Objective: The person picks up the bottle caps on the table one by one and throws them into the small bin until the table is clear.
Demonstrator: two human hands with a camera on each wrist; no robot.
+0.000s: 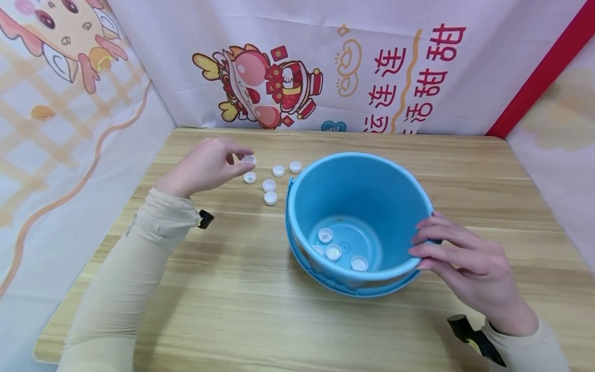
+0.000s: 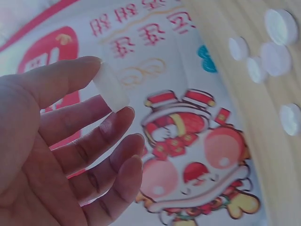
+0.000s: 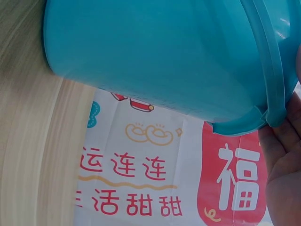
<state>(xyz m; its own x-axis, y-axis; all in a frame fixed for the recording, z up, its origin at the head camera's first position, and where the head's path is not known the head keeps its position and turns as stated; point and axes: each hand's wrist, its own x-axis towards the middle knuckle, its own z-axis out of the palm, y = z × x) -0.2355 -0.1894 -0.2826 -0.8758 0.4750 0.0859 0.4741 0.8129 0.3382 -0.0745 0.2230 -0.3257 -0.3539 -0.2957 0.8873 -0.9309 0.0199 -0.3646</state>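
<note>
Between thumb and fingertips my left hand (image 1: 209,164) pinches a white bottle cap (image 2: 112,88), held up at the table's left side. Just below and to the right of it, several more white caps (image 1: 268,185) lie loose on the wood. A blue bucket (image 1: 358,201) stands right of them, with several white caps (image 1: 333,252) on its floor. My right hand (image 1: 469,263) grips the bucket's right rim, fingers over the edge. In the right wrist view the fingers (image 3: 287,141) are by the handle joint, partly cut off by the frame.
The bucket's handle (image 1: 358,292) hangs down along its near side. A wooden table (image 1: 223,310) carries everything. Behind it hangs a white printed cloth (image 1: 167,51) with cartoon figures and red characters, and more cloth borders both sides.
</note>
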